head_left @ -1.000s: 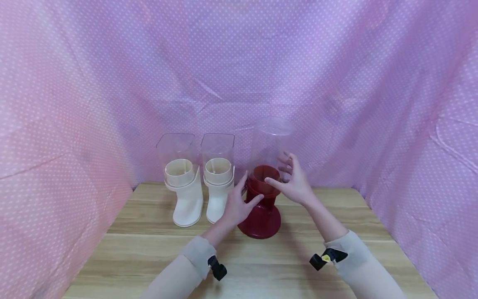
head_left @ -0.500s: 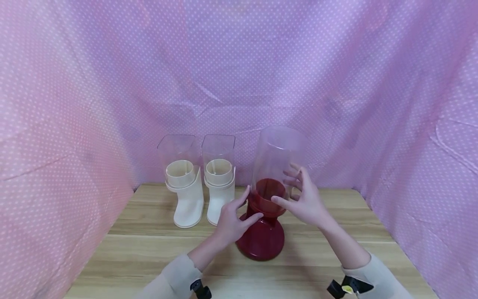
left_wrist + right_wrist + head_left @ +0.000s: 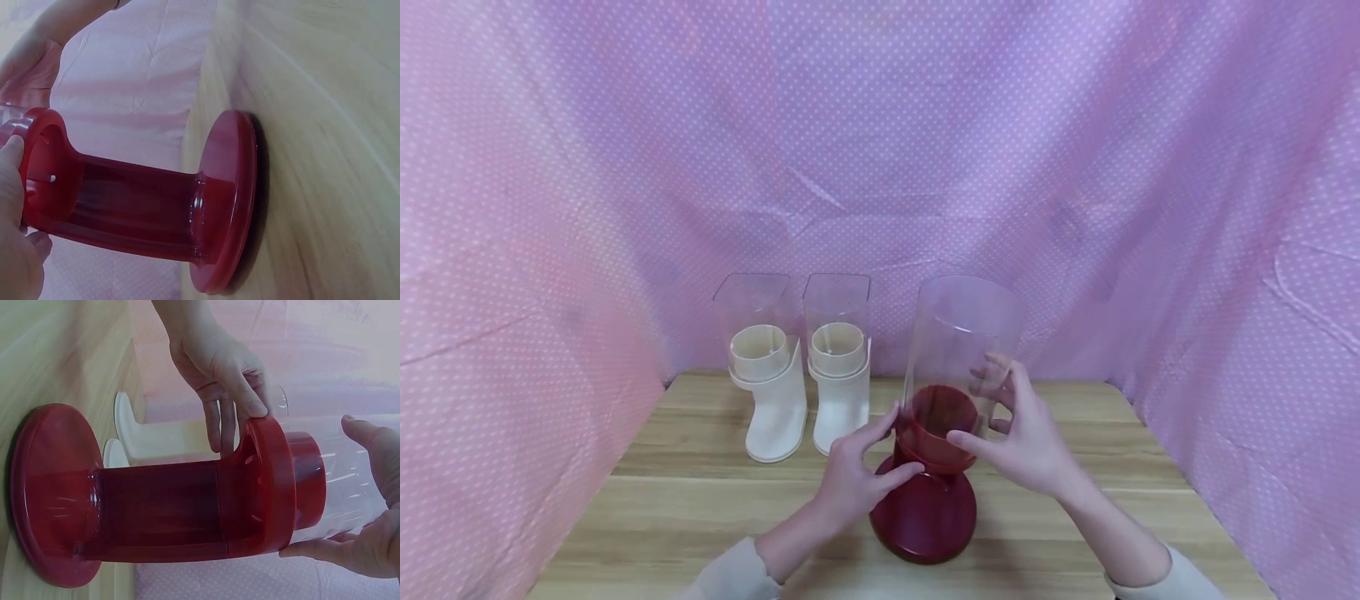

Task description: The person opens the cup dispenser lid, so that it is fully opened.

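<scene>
A dry-food dispenser stands upright before me, with a dark red stand and a clear round canister on top. My left hand grips the red collar ring at its left side, thumb in front. On the right, my right hand holds the lower part of the canister, with the thumb in front and the fingers curved round the far side. A narrow dark shadow lies under the round foot in the left wrist view. Whether the foot touches the table cannot be told.
Two cream dispensers, a left one and a right one, stand side by side at the back left, each with a clear squarish canister. The wooden table runs back to a pink dotted curtain.
Both hands have brought the red dispenser toward me from the back of the table. Their hold on it looks the same. The cream dispensers have stayed in place.
</scene>
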`<state>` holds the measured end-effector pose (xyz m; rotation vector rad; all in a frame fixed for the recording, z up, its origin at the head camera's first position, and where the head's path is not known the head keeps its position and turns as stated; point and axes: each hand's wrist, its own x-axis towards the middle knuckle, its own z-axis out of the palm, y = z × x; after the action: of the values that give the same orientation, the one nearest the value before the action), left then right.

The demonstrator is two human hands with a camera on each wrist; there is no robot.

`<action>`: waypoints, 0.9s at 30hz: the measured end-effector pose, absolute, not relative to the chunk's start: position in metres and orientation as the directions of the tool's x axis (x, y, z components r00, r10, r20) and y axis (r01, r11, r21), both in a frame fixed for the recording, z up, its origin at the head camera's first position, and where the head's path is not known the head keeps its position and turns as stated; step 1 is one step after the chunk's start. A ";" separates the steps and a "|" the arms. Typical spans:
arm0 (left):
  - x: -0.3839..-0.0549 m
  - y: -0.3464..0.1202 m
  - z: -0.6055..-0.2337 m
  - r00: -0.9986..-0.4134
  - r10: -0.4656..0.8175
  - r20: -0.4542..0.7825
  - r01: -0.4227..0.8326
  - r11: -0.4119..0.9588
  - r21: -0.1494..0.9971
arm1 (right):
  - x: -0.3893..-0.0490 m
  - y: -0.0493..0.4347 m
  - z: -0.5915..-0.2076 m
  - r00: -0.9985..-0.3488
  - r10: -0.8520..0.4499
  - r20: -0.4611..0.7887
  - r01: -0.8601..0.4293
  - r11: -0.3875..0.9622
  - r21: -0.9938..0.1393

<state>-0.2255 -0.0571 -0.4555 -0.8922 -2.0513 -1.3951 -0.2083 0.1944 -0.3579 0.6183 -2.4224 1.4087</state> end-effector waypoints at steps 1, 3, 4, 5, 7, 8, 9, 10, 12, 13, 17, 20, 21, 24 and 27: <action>-0.224 -0.057 -0.456 -0.658 0.236 0.715 0.752 0.255 0.608 | -0.207 0.195 -0.358 -0.870 -0.228 0.438 -0.493 0.432 -0.756; -0.220 -0.056 -0.458 -0.652 0.232 0.722 0.758 0.247 0.604 | -0.204 0.196 -0.360 -0.865 -0.233 0.445 -0.502 0.422 -0.755; -0.218 -0.055 -0.458 -0.646 0.229 0.728 0.762 0.245 0.599 | -0.202 0.197 -0.360 -0.862 -0.236 0.448 -0.506 0.418 -0.754; -0.217 -0.055 -0.459 -0.641 0.226 0.734 0.767 0.246 0.593 | -0.201 0.197 -0.361 -0.860 -0.238 0.451 -0.510 0.414 -0.754; -0.213 -0.054 -0.461 -0.624 0.219 0.751 0.779 0.251 0.574 | -0.198 0.199 -0.362 -0.856 -0.246 0.455 -0.517 0.406 -0.753; -0.211 -0.053 -0.461 -0.623 0.216 0.752 0.779 0.254 0.573 | -0.197 0.199 -0.362 -0.853 -0.249 0.458 -0.521 0.403 -0.752; -0.208 -0.053 -0.462 -0.621 0.213 0.754 0.780 0.259 0.569 | -0.195 0.200 -0.363 -0.851 -0.252 0.460 -0.525 0.401 -0.751; -0.206 -0.052 -0.462 -0.625 0.208 0.752 0.777 0.260 0.574 | -0.194 0.201 -0.363 -0.850 -0.255 0.461 -0.527 0.401 -0.749; -0.202 -0.051 -0.462 -0.625 0.198 0.755 0.776 0.265 0.573 | -0.191 0.203 -0.364 -0.846 -0.262 0.464 -0.533 0.402 -0.745; -0.200 -0.050 -0.463 -0.621 0.193 0.760 0.779 0.262 0.570 | -0.190 0.204 -0.364 -0.844 -0.265 0.466 -0.536 0.404 -0.741; -0.206 -0.051 -0.463 -0.610 0.183 0.771 0.789 0.229 0.570 | -0.188 0.206 -0.362 -0.838 -0.283 0.467 -0.546 0.439 -0.714; -0.217 -0.056 -0.460 -0.669 0.248 0.700 0.742 0.167 0.650 | -0.189 0.207 -0.359 -0.830 -0.301 0.470 -0.558 0.463 -0.689; -0.221 -0.057 -0.459 -0.698 0.286 0.656 0.709 0.146 0.690 | -0.189 0.208 -0.358 -0.827 -0.303 0.473 -0.562 0.468 -0.682; -0.232 -0.060 -0.457 -0.742 0.412 0.529 0.615 0.101 0.782 | -0.189 0.211 -0.354 -0.818 -0.302 0.490 -0.576 0.438 -0.690; -0.239 -0.058 -0.458 -0.735 0.504 0.454 0.561 0.075 0.825 | -0.190 0.214 -0.348 -0.814 -0.304 0.496 -0.581 0.407 -0.704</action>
<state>-0.2393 -0.0584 -0.4579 -1.1243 -2.2667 -1.7785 -0.1898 0.2138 -0.3478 0.7713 -2.3780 1.3641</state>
